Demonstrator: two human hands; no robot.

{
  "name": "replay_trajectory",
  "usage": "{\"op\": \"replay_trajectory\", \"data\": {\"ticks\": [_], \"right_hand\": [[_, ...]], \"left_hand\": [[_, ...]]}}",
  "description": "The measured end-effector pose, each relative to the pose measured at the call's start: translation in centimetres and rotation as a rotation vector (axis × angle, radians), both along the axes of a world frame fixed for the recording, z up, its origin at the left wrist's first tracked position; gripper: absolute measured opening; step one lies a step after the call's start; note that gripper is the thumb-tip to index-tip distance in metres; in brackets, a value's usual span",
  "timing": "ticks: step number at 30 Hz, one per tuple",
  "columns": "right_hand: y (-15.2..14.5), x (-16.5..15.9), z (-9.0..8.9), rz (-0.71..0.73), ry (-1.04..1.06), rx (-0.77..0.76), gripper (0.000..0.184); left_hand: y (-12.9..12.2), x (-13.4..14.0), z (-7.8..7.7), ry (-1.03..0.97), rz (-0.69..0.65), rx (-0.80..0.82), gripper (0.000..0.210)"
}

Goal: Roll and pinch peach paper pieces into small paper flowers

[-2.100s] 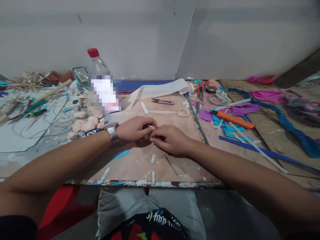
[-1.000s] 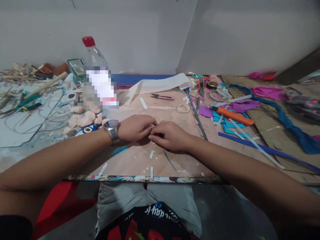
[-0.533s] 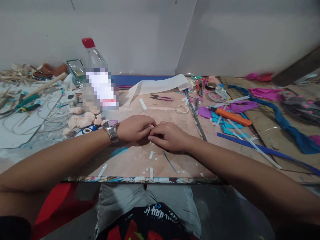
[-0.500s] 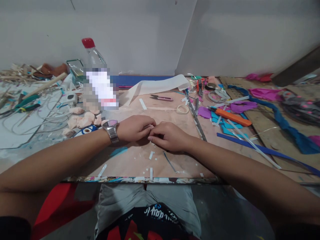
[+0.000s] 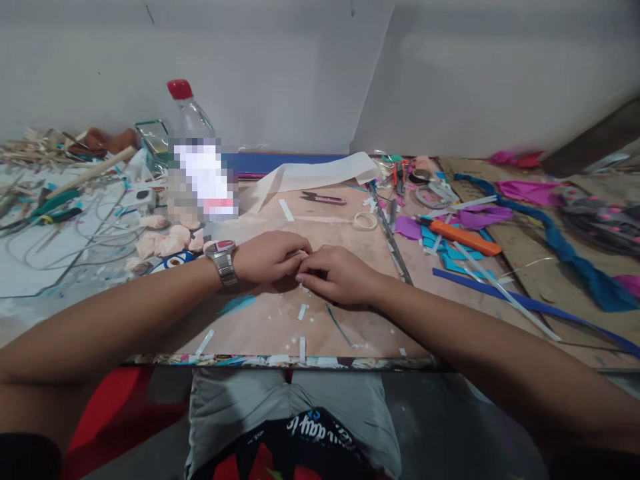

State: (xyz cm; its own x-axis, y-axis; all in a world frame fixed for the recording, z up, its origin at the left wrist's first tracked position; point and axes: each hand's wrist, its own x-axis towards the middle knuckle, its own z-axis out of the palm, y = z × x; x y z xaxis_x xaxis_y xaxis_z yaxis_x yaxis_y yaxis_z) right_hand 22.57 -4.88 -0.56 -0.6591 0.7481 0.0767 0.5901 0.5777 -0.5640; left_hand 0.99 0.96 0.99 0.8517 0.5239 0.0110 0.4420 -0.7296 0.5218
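Over the middle of the table my left hand and my right hand meet at the fingertips. Both are closed in a pinch. A sliver of something small and pale shows between them, mostly covered by the fingers, so its kind is hidden. A watch is on my left wrist. Just below the hands lies a short white strip, with another white strip at the table's front edge. Beyond my hands are thread snips and a roll of tape.
On the left stand a red-capped bottle, crumpled peach pieces and green-handled pliers. To the right lie an orange utility knife, a blue strip and purple and blue scraps. White paper curls at the back.
The view has shifted very slightly. Both hands keep the same pinched pose at the same spot, and the things on the table have not moved.
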Motion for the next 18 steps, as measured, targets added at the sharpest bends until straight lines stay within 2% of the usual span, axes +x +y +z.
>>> {"op": "replay_trajectory", "data": {"ticks": [18], "right_hand": [[-0.11,-0.1,0.39,-0.004,0.0,-0.025,0.034]], "left_hand": [[-0.13,-0.03,-0.01,-0.045,0.038,-0.04,0.032]]}}
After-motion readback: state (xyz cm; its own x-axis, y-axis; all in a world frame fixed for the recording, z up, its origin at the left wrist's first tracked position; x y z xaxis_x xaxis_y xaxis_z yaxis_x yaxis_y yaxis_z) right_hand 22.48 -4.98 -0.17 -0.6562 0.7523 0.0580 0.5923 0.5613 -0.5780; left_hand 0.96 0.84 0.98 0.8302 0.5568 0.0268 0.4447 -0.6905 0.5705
